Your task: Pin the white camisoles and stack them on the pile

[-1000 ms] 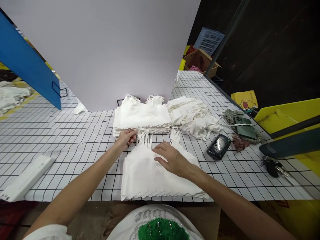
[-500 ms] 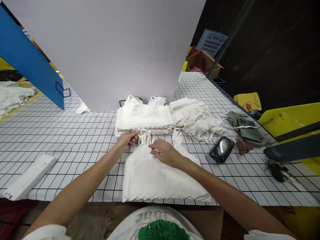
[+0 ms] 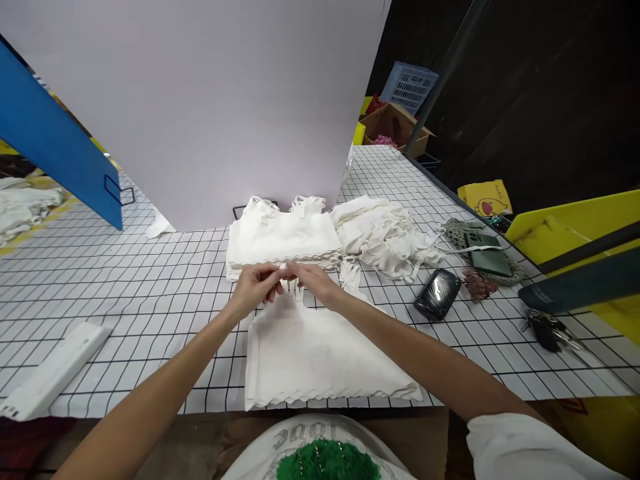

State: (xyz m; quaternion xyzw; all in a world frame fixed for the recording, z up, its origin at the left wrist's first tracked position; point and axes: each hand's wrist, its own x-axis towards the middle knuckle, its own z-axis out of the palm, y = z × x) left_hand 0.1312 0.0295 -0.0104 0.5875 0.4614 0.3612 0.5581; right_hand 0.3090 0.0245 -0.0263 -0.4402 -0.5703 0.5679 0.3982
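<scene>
Left hand (image 3: 256,288) and right hand (image 3: 314,283) meet fingertip to fingertip, both pinching the straps (image 3: 293,288) of the near garment stack (image 3: 320,353) — stack lies just below both hands, toward the person.

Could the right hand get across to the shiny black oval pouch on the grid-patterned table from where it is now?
Probably yes. The right hand is at the straps of the near stack of white garments, together with the left hand. The shiny black oval pouch lies to its right on bare grid-patterned table, with nothing standing between.
</scene>
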